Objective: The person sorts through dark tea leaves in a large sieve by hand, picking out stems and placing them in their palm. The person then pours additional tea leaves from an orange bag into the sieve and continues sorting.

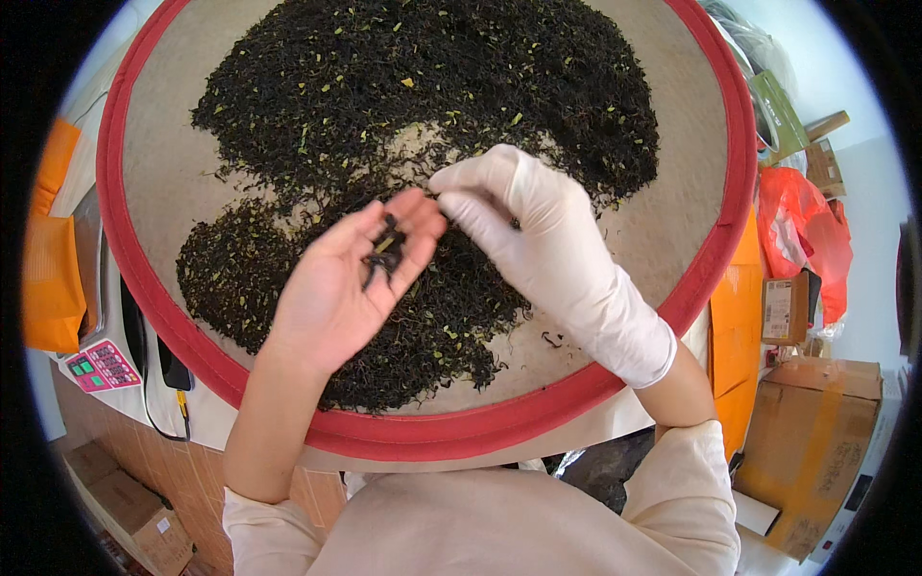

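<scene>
A round tray (475, 433) with a red fabric rim carries dark, twisted dried leaves, likely tea, flecked with yellow-green bits. The large leaf pile (504, 57) spreads over its far half, and a smaller, more yellow-flecked pile (234, 270) lies at the left. My bare left hand (353, 273) is palm up above the near leaves, fingers loosely curled, with a few dark leaf pieces (385, 248) in the palm. My right hand (533, 230), in a white glove, hovers beside its fingertips with thumb and forefinger close together. Whether anything is between them cannot be made out.
Left of the tray are a pink-faced digital scale (104, 367), a black phone-like device with a cable (175, 367) and orange packages (50, 281). Cardboard boxes (810, 439), a red plastic bag (803, 230) and orange packaging (735, 324) stand at the right.
</scene>
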A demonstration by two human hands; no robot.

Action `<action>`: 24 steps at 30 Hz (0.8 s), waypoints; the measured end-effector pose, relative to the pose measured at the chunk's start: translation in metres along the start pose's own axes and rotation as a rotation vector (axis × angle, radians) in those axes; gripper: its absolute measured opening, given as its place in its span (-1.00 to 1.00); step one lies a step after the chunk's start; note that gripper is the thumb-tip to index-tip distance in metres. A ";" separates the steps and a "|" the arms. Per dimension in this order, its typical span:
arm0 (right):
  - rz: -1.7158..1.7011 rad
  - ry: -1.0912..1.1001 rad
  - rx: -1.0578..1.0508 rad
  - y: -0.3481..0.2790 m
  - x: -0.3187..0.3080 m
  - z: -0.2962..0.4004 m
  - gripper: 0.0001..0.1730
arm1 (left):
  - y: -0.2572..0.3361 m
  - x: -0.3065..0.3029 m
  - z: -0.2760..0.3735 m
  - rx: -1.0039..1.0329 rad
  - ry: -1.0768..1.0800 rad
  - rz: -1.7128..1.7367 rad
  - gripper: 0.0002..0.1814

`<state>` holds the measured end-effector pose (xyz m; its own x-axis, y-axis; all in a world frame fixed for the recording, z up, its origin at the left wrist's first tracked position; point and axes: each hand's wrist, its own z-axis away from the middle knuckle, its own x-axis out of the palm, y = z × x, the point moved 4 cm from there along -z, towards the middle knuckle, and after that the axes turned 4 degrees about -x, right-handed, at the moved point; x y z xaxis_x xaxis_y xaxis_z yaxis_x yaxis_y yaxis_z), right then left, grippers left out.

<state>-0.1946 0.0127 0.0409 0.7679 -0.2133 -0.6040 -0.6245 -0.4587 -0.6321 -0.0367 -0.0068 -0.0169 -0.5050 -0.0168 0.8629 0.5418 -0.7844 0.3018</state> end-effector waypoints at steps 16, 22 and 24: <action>0.187 -0.462 -0.306 0.014 0.044 0.028 -0.50 | 0.049 -0.012 0.009 0.225 -0.148 0.290 -0.69; 0.069 -0.334 -0.022 0.036 0.001 0.019 -0.79 | 0.050 -0.009 0.009 0.230 -0.161 0.307 -0.69; -0.031 -0.289 0.219 0.041 -0.014 0.015 -0.83 | 0.050 -0.009 0.009 0.233 -0.158 0.301 -0.69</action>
<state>-0.2332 0.0093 0.0160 0.7348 0.0648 -0.6752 -0.6410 -0.2592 -0.7225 0.0014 -0.0407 -0.0061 -0.2010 -0.1144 0.9729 0.7966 -0.5971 0.0944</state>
